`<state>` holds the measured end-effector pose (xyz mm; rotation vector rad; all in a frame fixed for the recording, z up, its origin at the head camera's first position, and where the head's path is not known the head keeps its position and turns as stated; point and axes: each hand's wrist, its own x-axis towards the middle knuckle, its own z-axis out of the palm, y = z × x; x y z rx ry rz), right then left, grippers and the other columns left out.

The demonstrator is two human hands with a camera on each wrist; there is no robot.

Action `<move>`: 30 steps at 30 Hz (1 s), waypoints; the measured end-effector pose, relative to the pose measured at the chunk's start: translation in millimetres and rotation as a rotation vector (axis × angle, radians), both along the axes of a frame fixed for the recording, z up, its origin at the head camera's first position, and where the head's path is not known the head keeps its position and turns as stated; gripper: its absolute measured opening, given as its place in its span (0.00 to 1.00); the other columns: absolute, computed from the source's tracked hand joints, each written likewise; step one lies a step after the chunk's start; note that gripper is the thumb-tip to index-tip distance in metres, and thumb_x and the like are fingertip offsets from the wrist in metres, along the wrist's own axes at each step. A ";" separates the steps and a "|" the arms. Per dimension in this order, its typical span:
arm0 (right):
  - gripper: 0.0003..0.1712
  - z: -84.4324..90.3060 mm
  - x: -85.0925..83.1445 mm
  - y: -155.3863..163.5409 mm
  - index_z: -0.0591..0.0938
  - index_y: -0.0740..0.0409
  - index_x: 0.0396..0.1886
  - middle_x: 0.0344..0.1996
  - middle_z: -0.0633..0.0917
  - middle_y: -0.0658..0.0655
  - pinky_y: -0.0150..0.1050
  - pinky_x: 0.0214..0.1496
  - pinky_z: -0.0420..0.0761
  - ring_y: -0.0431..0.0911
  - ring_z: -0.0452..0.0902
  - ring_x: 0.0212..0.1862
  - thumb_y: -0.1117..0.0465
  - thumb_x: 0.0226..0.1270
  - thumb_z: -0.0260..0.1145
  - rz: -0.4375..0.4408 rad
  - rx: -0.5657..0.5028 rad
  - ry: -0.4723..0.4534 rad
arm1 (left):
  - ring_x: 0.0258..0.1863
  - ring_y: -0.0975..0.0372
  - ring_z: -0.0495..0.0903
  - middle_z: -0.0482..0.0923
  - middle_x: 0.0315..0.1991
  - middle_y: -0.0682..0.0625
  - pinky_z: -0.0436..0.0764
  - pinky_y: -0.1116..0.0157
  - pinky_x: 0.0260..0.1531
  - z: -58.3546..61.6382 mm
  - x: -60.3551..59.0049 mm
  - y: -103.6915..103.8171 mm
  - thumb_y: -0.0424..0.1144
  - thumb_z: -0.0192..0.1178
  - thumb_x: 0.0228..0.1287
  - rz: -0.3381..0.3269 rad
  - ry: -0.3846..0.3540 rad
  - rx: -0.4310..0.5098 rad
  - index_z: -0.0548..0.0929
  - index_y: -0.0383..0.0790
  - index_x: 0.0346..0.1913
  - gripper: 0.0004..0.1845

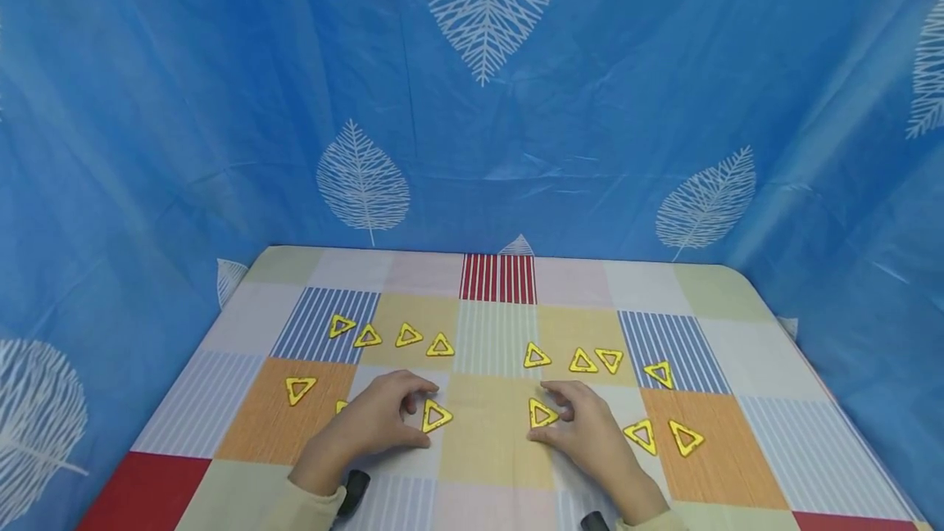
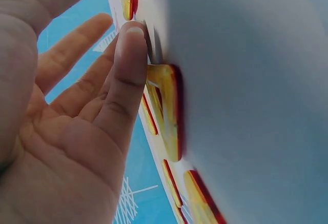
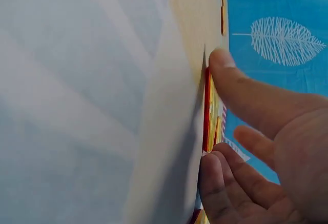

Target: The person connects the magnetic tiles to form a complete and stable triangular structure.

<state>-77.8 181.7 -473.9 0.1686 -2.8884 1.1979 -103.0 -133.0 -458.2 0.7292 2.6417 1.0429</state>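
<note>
Blue leaf-print curtain (image 1: 472, 105), checkered tablecloth (image 1: 494, 433)

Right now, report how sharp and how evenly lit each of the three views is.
Head view: sharp, even light, the yellow triangular plastic frames crisp on the patchwork checked tablecloth. Left wrist view: the cloth is a pale blur, the left hand fairly sharp. Right wrist view: the cloth is blurred and washed out, with soft shadows, the right hand clearer.
</note>
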 end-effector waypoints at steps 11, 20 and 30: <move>0.32 4.3 -1.0 4.8 0.88 0.59 0.47 0.44 0.84 0.52 0.37 0.42 0.81 0.41 0.80 0.38 0.59 0.36 0.88 -0.022 -0.026 -0.057 | 0.31 0.64 0.74 0.77 0.33 0.57 0.76 0.64 0.33 0.3 -0.5 4.9 0.33 0.82 0.42 0.043 -0.052 -0.026 0.86 0.35 0.51 0.29; 0.29 4.6 -4.1 10.1 0.88 0.60 0.46 0.44 0.84 0.52 0.36 0.41 0.82 0.42 0.82 0.38 0.62 0.39 0.86 -0.005 -0.045 -0.098 | 0.30 0.65 0.71 0.72 0.30 0.57 0.73 0.65 0.32 3.8 -0.9 7.3 0.37 0.80 0.47 0.006 -0.022 -0.084 0.86 0.32 0.53 0.28; 0.28 -0.1 -5.2 10.3 0.89 0.62 0.45 0.43 0.83 0.53 0.34 0.42 0.81 0.41 0.81 0.38 0.64 0.40 0.86 0.020 -0.068 -0.080 | 0.29 0.66 0.70 0.71 0.32 0.57 0.72 0.66 0.31 3.5 -2.6 9.9 0.38 0.79 0.47 -0.001 -0.031 -0.117 0.87 0.38 0.45 0.20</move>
